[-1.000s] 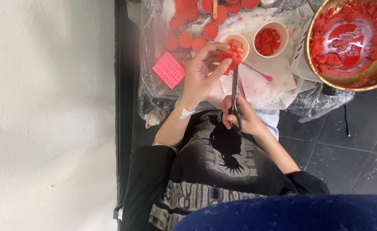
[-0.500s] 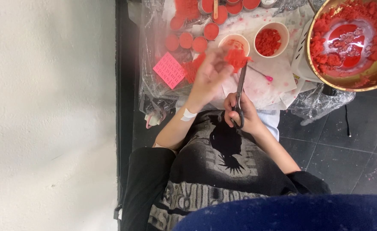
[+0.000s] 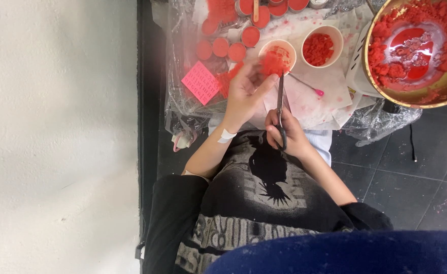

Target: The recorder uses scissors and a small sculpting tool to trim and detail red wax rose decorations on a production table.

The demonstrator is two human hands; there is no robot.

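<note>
We held a blurred red lump (image 3: 272, 64) pinched in our left hand (image 3: 244, 94), just above the small white cup (image 3: 278, 55) with red residue, while our right hand (image 3: 288, 133) was closed through the handles of the scissors (image 3: 280, 109). Their long axis ran straight up from the right hand, tips almost touching the lump. A second cup of red pieces (image 3: 321, 46) and a pink-tipped stick (image 3: 307, 87) lay just right; a gold bowl (image 3: 439, 99) sat well apart.

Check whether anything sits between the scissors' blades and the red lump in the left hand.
Nothing visible does. The scissors, gripped by the right hand, point straight up at the red lump pinched by the left hand. The blade tips reach its lower edge; the lump is blurred.
</note>
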